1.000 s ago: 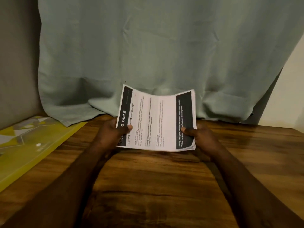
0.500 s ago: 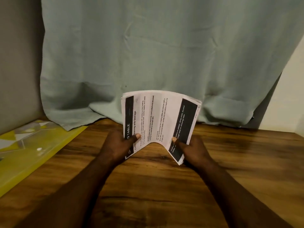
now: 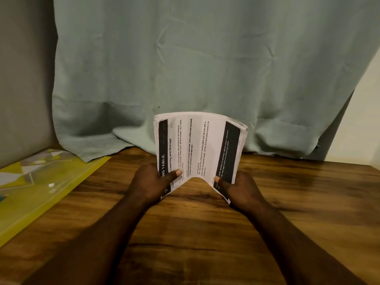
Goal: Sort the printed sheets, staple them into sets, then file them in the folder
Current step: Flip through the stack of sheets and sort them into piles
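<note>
- The stack of printed sheets (image 3: pixel 197 149) is held up above the wooden table (image 3: pixel 298 192), just above the middle of the view, bowed into an arch so its near edge lifts in the middle.
- The left hand (image 3: pixel 150 184) grips the stack's left end at about 9 o'clock of the sheets, thumb pressed on the top page beside a dark header band that reads "TABLE".
- The right hand (image 3: pixel 242 190) grips the right end at about 4 o'clock of the sheets, thumb on the second dark band; the other fingers are hidden behind the paper.
- The top page runs sideways, with the heading "Cleaning and Storage" legible; the smaller print is too fine to read.
- Several sheet edges fan slightly at the stack's upper right corner.
- The yellow folder (image 3: pixel 41 192) lies flat on the table at 9 o'clock, well apart from the hands, its far corner under the hem of the grey-green curtain (image 3: pixel 195 58).
- The curtain hangs at 12 o'clock behind the sheets, its hem resting on the table's far edge.
</note>
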